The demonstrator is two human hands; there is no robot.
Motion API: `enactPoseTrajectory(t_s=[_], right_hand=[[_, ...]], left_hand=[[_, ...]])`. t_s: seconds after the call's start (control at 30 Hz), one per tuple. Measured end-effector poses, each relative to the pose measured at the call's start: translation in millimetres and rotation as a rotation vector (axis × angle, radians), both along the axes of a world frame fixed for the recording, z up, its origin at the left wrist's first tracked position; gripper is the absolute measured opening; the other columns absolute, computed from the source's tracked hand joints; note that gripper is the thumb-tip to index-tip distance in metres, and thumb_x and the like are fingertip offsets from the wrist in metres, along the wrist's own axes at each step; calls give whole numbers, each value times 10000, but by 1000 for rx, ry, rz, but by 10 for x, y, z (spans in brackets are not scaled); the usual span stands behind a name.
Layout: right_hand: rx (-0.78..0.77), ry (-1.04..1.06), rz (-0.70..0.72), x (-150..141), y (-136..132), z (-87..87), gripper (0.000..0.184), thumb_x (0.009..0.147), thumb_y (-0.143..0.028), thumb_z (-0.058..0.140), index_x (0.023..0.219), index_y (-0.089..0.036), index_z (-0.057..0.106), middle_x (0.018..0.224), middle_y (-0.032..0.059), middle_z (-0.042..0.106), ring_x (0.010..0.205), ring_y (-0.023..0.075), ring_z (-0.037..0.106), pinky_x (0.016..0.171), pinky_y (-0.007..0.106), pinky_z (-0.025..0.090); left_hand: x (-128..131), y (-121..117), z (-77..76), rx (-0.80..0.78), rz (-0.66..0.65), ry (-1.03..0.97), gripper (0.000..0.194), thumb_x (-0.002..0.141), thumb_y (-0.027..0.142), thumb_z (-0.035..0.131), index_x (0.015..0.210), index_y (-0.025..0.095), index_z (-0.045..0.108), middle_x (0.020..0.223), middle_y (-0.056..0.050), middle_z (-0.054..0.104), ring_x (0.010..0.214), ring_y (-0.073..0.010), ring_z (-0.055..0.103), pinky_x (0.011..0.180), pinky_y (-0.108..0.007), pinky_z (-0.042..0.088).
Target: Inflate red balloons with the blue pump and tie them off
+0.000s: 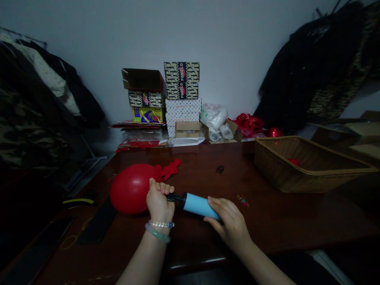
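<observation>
A red balloon (130, 189), partly blown up, lies on the dark wooden table (282, 215) at the left. My left hand (158, 204) is closed round the balloon's neck where it meets the black nozzle of a light blue hand pump (196, 205). My right hand (230, 223) is wrapped over the pump's rear end. The pump lies nearly level, pointing left at the balloon. Two bead bracelets sit on my left wrist.
A wicker basket (308, 166) with something red inside stands at the right. Stacked patterned boxes (181, 95), plastic bags and red ribbon line the wall. Flat red balloons (171, 168), a small black item (220, 169) and dark flat items at left lie on the table.
</observation>
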State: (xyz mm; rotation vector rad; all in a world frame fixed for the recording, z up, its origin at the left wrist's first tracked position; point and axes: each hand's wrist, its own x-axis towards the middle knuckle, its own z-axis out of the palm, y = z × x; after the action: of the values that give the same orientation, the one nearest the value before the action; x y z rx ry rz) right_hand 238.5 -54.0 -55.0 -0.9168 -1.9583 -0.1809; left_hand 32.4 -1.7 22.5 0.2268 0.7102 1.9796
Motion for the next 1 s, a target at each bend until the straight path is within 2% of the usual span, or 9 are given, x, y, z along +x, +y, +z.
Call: enactPoseTrajectory(t_s=[0.3,0.7,1.0], right_hand=[[-49,2,19,-21,-10,64,464,856,-304,680,1287,-203,542,1207,120,667,1076,264,634,915,457,539],[-43,-74,-19,170,90,117,446,884,-307,642,1304,-211,529,1241,111,651,1115,258,609,942,455,513],[-49,-68,-17,156,83,61,436,878,-304,645,1293,-218,542,1216,110,664,1089,265,623,925,468,519]], left_hand=[[-86,-13,140,16,12,10,420,945,287,483,564,186,337,426,77,289,367,-59,264,398,-203,283],[-602,40,178,34,105,-26,388,944,258,447,589,196,303,425,88,278,355,-59,277,398,-198,304],[-605,43,143,37,94,-19,427,920,338,520,583,195,299,417,92,283,349,-48,285,397,-191,300]])
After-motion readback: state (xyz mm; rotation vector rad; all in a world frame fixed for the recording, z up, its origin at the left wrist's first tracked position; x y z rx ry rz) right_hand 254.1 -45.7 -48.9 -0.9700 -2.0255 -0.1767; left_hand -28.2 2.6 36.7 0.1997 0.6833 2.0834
